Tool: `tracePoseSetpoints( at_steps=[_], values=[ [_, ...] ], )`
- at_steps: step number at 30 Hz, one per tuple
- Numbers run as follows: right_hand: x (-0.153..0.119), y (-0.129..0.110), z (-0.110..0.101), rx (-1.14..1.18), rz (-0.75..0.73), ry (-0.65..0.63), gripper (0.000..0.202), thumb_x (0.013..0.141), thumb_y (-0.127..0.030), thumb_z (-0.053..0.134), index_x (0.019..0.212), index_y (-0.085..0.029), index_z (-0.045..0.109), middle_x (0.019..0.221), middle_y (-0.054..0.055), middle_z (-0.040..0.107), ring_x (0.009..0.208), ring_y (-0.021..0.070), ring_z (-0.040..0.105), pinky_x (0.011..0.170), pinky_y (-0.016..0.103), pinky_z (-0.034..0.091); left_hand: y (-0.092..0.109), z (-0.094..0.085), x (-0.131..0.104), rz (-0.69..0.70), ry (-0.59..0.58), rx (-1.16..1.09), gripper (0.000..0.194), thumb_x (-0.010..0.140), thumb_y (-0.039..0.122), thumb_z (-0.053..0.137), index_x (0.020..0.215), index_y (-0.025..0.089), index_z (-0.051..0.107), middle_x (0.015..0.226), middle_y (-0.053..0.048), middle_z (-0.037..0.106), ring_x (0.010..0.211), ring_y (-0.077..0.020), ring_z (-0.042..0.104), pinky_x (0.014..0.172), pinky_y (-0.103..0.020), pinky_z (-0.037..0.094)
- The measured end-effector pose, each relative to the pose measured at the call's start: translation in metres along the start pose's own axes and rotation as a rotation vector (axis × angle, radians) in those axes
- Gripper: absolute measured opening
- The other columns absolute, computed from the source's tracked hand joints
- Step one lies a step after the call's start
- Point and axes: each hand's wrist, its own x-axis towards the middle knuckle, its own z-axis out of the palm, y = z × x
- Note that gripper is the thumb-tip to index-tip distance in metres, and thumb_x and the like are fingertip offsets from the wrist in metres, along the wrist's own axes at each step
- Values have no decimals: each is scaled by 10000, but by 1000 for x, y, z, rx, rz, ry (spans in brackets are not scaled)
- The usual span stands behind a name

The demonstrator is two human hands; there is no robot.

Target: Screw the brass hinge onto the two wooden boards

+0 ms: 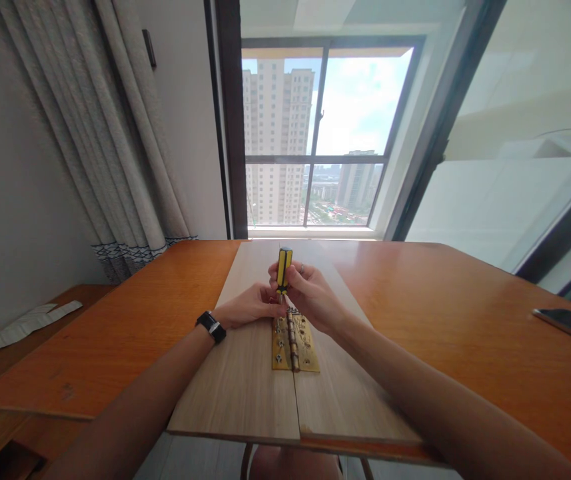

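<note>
A brass hinge [295, 343] lies open across the seam between two pale wooden boards [245, 400]. Several screws show in its left leaf, and some dark screws sit near the top of its knuckle. My right hand [312, 290] is closed round a yellow-and-black screwdriver [284, 270], held upright over the upper end of the left leaf. My left hand [258, 303], with a black watch on the wrist, has its fingers pinched together at the screwdriver's tip, touching the hinge's top edge. Whatever lies between those fingertips is hidden.
The boards rest on an orange-brown wooden table [435, 307]. A phone [570, 327] lies at the right edge. Pale strips [30, 325] lie on a lower surface at left. Beyond the table are a window [315, 133] and a grey curtain [100, 120].
</note>
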Motion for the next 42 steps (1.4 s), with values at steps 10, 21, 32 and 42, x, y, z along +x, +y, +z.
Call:
tracePoseSetpoints(
  at_steps=[10, 21, 32, 42],
  values=[
    [1, 1, 3, 97, 96, -35, 416, 792, -530, 706, 998, -170, 686, 796, 39, 644, 677, 143, 600, 498, 234, 470, -1, 0, 1, 23, 26, 21, 403, 605, 462, 864, 739, 132, 676, 709, -8, 654, 691, -140, 578, 728, -283, 473],
    [2, 7, -5, 106, 57, 54, 412, 705, -498, 802, 933, -169, 706, 783, 26, 670, 621, 112, 618, 526, 220, 513, 1, -3, 0, -1, -59, 74, 411, 664, 505, 820, 773, 123, 715, 769, -36, 677, 755, -160, 596, 767, -285, 470],
    [1, 6, -2, 130, 129, -125, 441, 780, -560, 711, 977, -165, 707, 727, 7, 603, 547, 101, 566, 343, 171, 390, -14, -13, 2, 40, -9, -5, 512, 644, 588, 803, 760, 94, 730, 761, -63, 690, 698, -130, 571, 746, -272, 456],
    [1, 6, 1, -20, -17, 174, 446, 607, -464, 861, 902, -173, 699, 761, -2, 634, 591, 91, 556, 476, 198, 434, -1, -6, 1, 23, -36, 4, 461, 685, 552, 788, 765, 103, 726, 742, -39, 677, 720, -140, 592, 761, -268, 455]
  ],
)
